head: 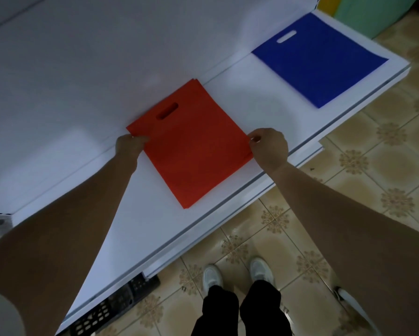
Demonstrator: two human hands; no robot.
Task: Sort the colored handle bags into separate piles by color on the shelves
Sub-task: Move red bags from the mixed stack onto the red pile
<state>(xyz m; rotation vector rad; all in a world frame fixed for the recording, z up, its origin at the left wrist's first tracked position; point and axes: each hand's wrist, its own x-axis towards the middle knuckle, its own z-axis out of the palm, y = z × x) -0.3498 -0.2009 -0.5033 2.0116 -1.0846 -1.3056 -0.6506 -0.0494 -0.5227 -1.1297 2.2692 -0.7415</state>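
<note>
A red handle bag (pixel 194 146) lies flat on the white shelf (pixel 230 190), its cut-out handle toward the back wall (more red edges peek out beneath its far corner). The left hand (pixel 129 146) pinches the bag's left edge near the handle end, fingers curled onto the fabric; the right hand (pixel 269 144) pinches its right edge likewise. A blue handle bag (pixel 319 61) lies flat farther right on the same shelf, well apart from the red one.

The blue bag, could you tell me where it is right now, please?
In the head view, the blue bag lies flat at the white shelf's far right end, apart from the red bag.
</note>
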